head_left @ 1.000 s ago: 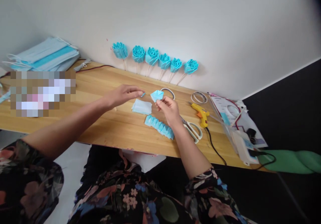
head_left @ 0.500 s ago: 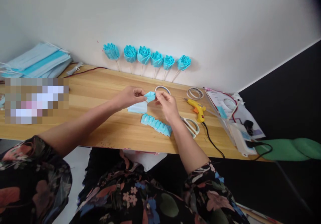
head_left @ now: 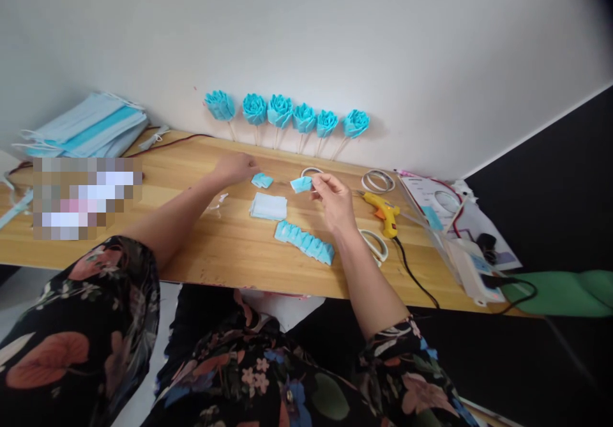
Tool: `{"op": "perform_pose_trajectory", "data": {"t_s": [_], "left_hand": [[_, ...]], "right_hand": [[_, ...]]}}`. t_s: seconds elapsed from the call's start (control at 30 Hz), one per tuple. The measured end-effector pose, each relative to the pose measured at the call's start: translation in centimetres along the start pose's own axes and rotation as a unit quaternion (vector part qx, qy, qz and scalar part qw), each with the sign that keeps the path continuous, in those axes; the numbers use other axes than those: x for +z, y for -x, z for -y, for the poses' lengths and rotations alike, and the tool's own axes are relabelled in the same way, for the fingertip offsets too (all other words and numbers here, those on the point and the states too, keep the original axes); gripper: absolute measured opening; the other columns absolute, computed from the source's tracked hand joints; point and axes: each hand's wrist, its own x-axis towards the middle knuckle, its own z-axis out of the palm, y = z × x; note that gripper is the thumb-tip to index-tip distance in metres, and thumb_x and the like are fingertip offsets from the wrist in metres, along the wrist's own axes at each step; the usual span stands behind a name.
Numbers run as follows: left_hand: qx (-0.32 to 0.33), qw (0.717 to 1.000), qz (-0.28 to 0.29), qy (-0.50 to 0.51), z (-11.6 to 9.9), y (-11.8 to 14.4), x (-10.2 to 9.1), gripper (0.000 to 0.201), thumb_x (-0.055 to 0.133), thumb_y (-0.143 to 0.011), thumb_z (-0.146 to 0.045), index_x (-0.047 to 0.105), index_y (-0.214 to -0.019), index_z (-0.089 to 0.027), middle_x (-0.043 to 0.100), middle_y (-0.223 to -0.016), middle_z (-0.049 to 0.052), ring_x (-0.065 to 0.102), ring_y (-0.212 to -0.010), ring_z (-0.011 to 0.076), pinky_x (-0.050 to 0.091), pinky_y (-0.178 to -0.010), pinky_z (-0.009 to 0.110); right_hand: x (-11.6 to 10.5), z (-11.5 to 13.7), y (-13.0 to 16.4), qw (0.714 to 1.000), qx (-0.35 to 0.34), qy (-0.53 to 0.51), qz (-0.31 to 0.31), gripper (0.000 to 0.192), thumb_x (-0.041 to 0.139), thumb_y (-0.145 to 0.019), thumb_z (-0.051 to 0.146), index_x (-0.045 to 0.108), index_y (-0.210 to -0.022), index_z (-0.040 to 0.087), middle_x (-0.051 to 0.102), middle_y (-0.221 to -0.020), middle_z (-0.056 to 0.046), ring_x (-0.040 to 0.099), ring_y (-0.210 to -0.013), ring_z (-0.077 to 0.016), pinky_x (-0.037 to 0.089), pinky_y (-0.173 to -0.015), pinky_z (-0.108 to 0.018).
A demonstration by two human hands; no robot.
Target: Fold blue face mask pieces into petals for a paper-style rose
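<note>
My right hand pinches a small folded piece of light-blue mask fabric between thumb and fingers, above the table. My left hand is closed, its fingertips curled together; whether anything is in them is hidden. Just beside those fingertips lies another folded blue piece. Below, on the wood, are a flat pale-blue stack of cut fabric and an overlapping row of folded blue pieces.
Several blue fabric roses on sticks lean against the wall. Right: a yellow glue gun with its cord, tape rolls, scissors partly behind my forearm, and a power strip. Left: face masks and white scraps.
My hands have moved apart. The right one now holds the folded piece alone; the left has let go and moved left, beside another folded piece. The view has shifted slightly.
</note>
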Motion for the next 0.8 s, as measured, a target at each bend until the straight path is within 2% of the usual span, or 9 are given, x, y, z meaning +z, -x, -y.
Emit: {"op": "perform_pose_trajectory", "data": {"t_s": [0.23,0.37,0.43,0.5,0.57,0.63,0.8], "left_hand": [[0.003,1.000,-0.010,0.003,1.0,-0.8,1.3,0.022,0.061,-0.077,-0.040,0.068,-0.078,-0.019,0.076,-0.094,0.011,0.066,-0.088,0.0278,0.037,-0.066,0.031],[0.014,0.996,-0.024,0.090,0.3,0.1,0.8,0.019,0.065,-0.074,-0.039,0.066,-0.074,-0.020,0.075,-0.086,0.007,0.066,-0.084,0.0247,0.040,-0.066,0.030],[0.034,0.980,-0.022,0.195,-0.6,0.9,0.2,0.022,0.067,-0.073,-0.041,0.066,-0.076,-0.020,0.074,-0.081,0.006,0.065,-0.079,0.0219,0.044,-0.066,0.029],[0.061,0.949,-0.023,0.308,-1.6,1.7,-0.5,0.024,0.068,-0.073,-0.043,0.064,-0.077,-0.019,0.073,-0.082,0.005,0.065,-0.077,0.0188,0.047,-0.068,0.029],[0.088,0.922,-0.013,0.378,-2.6,2.6,-1.0,0.021,0.068,-0.073,-0.038,0.060,-0.075,-0.018,0.072,-0.084,0.005,0.065,-0.076,0.0168,0.049,-0.069,0.029],[0.107,0.913,0.005,0.394,-3.4,3.3,-1.5,0.018,0.068,-0.075,-0.033,0.058,-0.075,-0.019,0.072,-0.084,0.006,0.065,-0.075,0.0157,0.050,-0.070,0.029],[0.119,0.917,0.009,0.381,-4.5,4.2,-1.9,0.015,0.068,-0.078,-0.026,0.056,-0.074,-0.018,0.070,-0.080,0.005,0.064,-0.072,0.0146,0.050,-0.069,0.029]], "right_hand": [[0.2,-0.6,-0.1,1.000,0.021,0.018,-0.006,0.032,0.080,-0.067,0.051,0.073,-0.081,0.023,0.068,-0.079,0.000,0.056,-0.067,-0.0119,0.049,-0.061,-0.027],[0.2,-0.6,-0.1,0.999,0.030,0.019,0.000,0.032,0.081,-0.066,0.050,0.071,-0.080,0.023,0.066,-0.074,0.001,0.056,-0.065,-0.0114,0.049,-0.061,-0.027],[0.1,-0.5,0.0,0.999,0.033,0.023,0.012,0.032,0.081,-0.066,0.050,0.070,-0.079,0.023,0.064,-0.071,0.002,0.054,-0.063,-0.0110,0.049,-0.060,-0.026],[0.1,-0.3,0.1,0.999,0.030,0.028,0.028,0.031,0.081,-0.067,0.050,0.070,-0.078,0.023,0.064,-0.070,0.002,0.054,-0.062,-0.0107,0.049,-0.060,-0.026],[0.0,-0.2,0.2,0.998,0.024,0.034,0.041,0.031,0.080,-0.069,0.050,0.070,-0.079,0.023,0.064,-0.071,0.002,0.054,-0.062,-0.0107,0.049,-0.060,-0.026],[0.1,-0.1,0.3,0.998,0.021,0.042,0.051,0.031,0.079,-0.070,0.052,0.070,-0.079,0.023,0.064,-0.071,0.002,0.055,-0.063,-0.0110,0.049,-0.061,-0.026],[0.3,-0.2,0.6,0.995,0.025,0.063,0.076,0.033,0.078,-0.071,0.054,0.069,-0.079,0.023,0.063,-0.071,0.003,0.054,-0.063,-0.0111,0.048,-0.062,-0.027]]}}
